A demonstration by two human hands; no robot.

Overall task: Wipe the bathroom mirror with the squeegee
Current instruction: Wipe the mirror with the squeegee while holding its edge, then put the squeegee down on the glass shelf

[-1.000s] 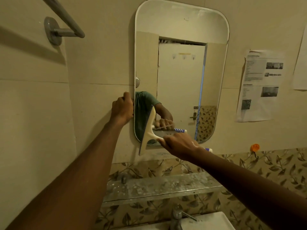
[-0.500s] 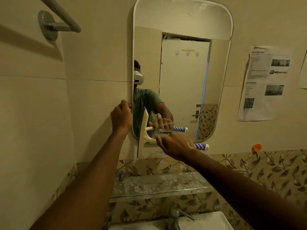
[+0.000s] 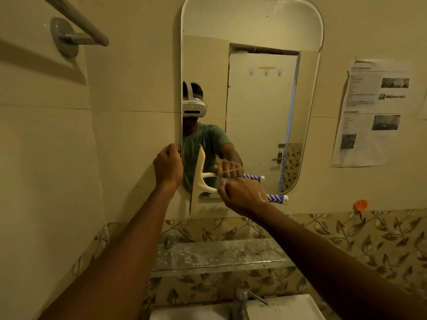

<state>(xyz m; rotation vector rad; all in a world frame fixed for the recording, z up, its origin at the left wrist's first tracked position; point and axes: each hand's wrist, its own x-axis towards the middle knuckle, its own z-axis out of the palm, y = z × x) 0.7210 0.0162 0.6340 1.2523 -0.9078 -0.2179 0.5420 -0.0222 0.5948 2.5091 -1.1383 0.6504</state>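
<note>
While the right hand [image 3: 242, 195] is wrapped tight around the handle of the squeegee [image 3: 203, 181], the blade stands up and down against the lower left part of the bathroom mirror [image 3: 251, 26]. The squeegee is cream, and its handle end has blue and white stripes that stick out past the hand. The bottom tip of the blade hangs below the mirror's edge. The left hand [image 3: 167, 166] is curled around the left edge of the mirror, just beside the blade. There is one mirror, one squeegee and two hands. In the glass you can see a person in a green shirt with a white headset on. One paper sheet [image 3: 372, 112] is stuck on the wall to the right, with three small dark pictures and lines of print too small to read. One orange hook [image 3: 360, 205] is on the wall below it. One metal shelf [image 3: 219, 256] runs under the mirror, and one tap [image 3: 241, 299] stands over the white sink [image 3: 295, 308]. One towel bar [image 3: 76, 21] is up on the left.
</note>
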